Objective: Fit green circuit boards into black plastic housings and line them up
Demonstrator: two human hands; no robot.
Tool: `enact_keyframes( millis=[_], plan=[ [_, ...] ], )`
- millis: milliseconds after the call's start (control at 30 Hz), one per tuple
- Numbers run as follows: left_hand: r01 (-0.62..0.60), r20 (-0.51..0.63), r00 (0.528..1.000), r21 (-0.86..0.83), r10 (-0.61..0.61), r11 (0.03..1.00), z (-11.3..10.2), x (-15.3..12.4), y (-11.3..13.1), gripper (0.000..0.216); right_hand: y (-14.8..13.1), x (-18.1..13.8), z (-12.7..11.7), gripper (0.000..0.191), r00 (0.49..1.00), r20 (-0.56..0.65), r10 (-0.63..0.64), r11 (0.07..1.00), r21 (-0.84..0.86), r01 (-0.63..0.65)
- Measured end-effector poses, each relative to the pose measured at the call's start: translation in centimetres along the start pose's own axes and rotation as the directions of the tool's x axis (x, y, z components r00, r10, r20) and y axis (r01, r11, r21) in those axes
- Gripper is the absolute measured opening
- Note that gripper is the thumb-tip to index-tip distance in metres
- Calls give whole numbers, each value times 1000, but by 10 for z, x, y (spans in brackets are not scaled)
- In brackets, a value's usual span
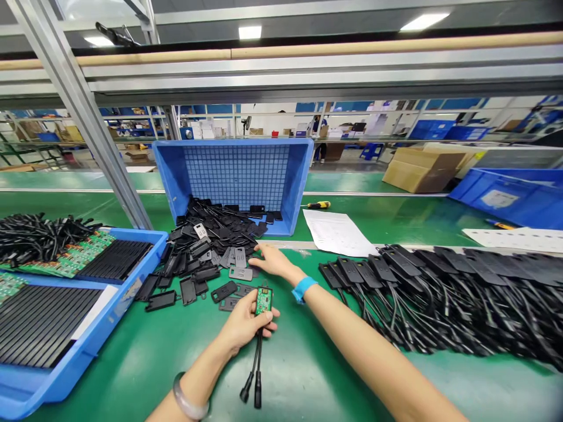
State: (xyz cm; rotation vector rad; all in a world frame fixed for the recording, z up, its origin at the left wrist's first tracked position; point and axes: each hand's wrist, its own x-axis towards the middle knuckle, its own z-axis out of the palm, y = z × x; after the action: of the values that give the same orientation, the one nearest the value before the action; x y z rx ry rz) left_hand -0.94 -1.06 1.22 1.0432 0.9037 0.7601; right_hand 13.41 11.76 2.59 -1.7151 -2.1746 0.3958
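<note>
In my left hand (246,322) is a small black housing with a green circuit board (264,300) in it, pinched between thumb and fingers. Two black cables with connectors (257,387) hang from its lower end onto the green surface. My right hand (273,262) reaches out at the edge of a pile of black plastic covers (240,274). Its fingers are bent and slightly apart, with the tips close beside the nearest covers, and nothing shows between them. More black housing pieces (189,290) lie loose to the left of both hands.
A blue crate (303,176) lies tipped on its side, spilling black parts. Blue trays (94,340) of boards and cables stand left. Cabled black units (396,275) are heaped right. A paper sheet (336,231), a yellow-black screwdriver (319,205) and a cardboard box (420,170) lie beyond.
</note>
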Motion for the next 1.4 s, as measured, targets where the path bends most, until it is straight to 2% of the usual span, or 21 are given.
enact_keyframes(
  millis=[67, 100, 233, 300, 400, 500, 567, 667, 700, 733, 800, 967, 1067, 1200, 1400],
  plan=[
    [-2, -16, 1000, -5, 2, 1000, -1, 0, 2, 74, -9, 0, 10, 51, 1000, -6, 8, 997, 81, -7],
    [-6, -25, 1000, -9, 6, 1000, -1, 0, 2, 76, -10, -1, 12, 51, 1000, -16, 18, 993, 121, -16],
    [-13, -50, 999, -41, 11, 999, -1, 2, 2, 80, -3, -13, 4, 18, 992, -109, 56, 956, 291, -22],
    [-13, -52, 999, -61, 10, 998, -1, 2, 1, 82, 2, -26, -6, 11, 981, -173, 84, 925, 379, -13],
    [-14, -42, 999, -85, 10, 996, -1, 1, -1, 82, 8, -54, -19, 15, 969, -222, 110, 855, 517, 22],
    [-10, -24, 1000, -82, 8, 997, -1, 0, -1, 76, 7, -87, -24, 22, 972, -208, 106, 777, 627, 50],
    [-12, -17, 1000, -65, 11, 998, -1, 0, -1, 71, 4, -107, -23, 27, 983, -152, 106, 656, 753, 46],
    [-26, -10, 1000, -36, 25, 999, 0, 1, -2, 67, -1, -125, -16, 41, 995, -35, 88, 332, 943, 4],
    [-28, -6, 1000, -33, 27, 999, 0, 1, -2, 67, -3, -129, -14, 43, 996, -13, 90, 245, 969, -10],
    [-28, 2, 1000, -35, 28, 999, 1, 1, -2, 68, -4, -131, -13, 44, 995, -2, 103, 204, 979, -19],
    [-25, 25, 999, -42, 26, 999, 1, 0, -1, 71, -5, -132, -11, 45, 991, 13, 133, 210, 977, -41],
    [-35, 54, 998, -34, 36, 999, 4, -1, 1, 72, -5, -133, -6, 36, 988, -74, 138, 363, 932, 19],
    [-38, 77, 996, -45, 42, 998, 6, -2, 0, 71, -4, -136, 0, 34, 988, -65, 141, 365, 931, 10],
    [-30, 96, 995, -54, 35, 998, 7, -2, -2, 70, -5, -139, 5, 45, 989, 6, 146, 350, 935, -57],
    [-27, 66, 997, -18, 28, 999, 9, -2, -1, 67, -8, -140, 6, 39, 991, 10, 131, 371, 927, -59]
  ],
)
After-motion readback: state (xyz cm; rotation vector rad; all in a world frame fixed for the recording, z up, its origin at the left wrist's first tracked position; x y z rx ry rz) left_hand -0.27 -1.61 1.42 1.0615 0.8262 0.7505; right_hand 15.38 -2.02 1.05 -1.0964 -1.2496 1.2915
